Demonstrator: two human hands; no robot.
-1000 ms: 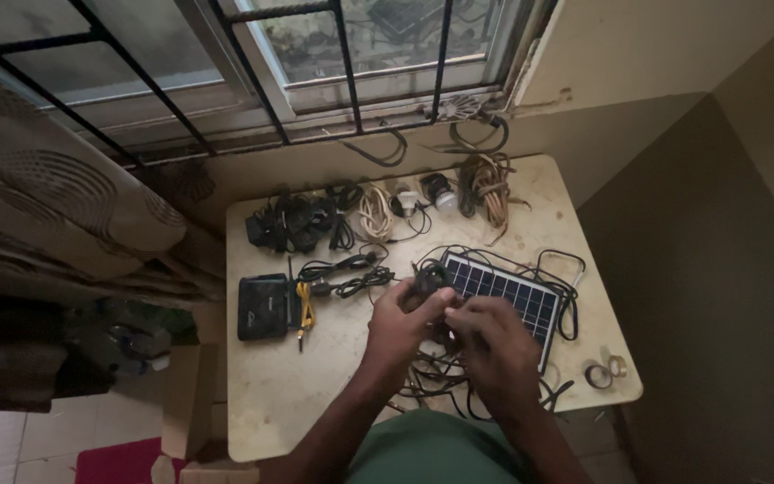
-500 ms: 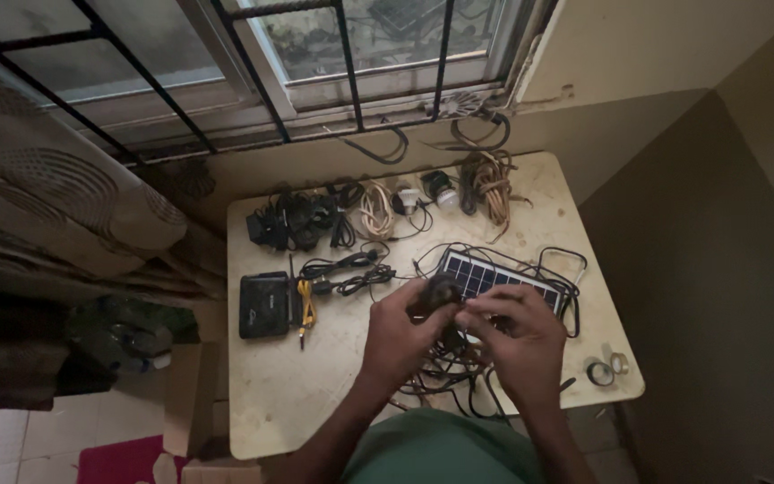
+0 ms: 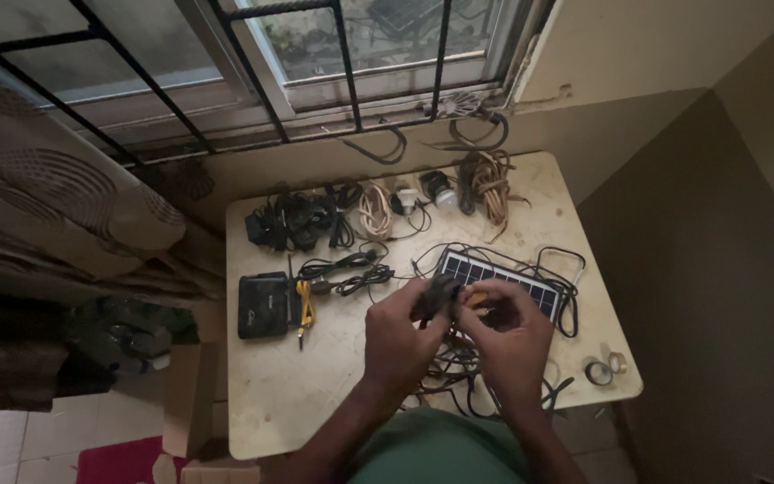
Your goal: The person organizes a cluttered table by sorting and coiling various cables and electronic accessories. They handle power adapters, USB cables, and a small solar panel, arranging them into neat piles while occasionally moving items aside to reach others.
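Black cable bundle (image 3: 436,298) sits pinched between both hands just above the cream surface (image 3: 315,394), over the near edge of a solar panel (image 3: 503,280). The left hand (image 3: 398,333) curls around the bundle's left side; the right hand (image 3: 511,333) closes its fingertips on the other end. More wires (image 3: 445,367) lie tangled beneath. A black box (image 3: 263,306) rests well left.

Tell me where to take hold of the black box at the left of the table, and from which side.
Grip the black box across its two long edges, coming down from above. It lies flat on the table, and its near-left side looks free, while yellow and black cables crowd its right edge, so approaching from the left should avoid snagging them.
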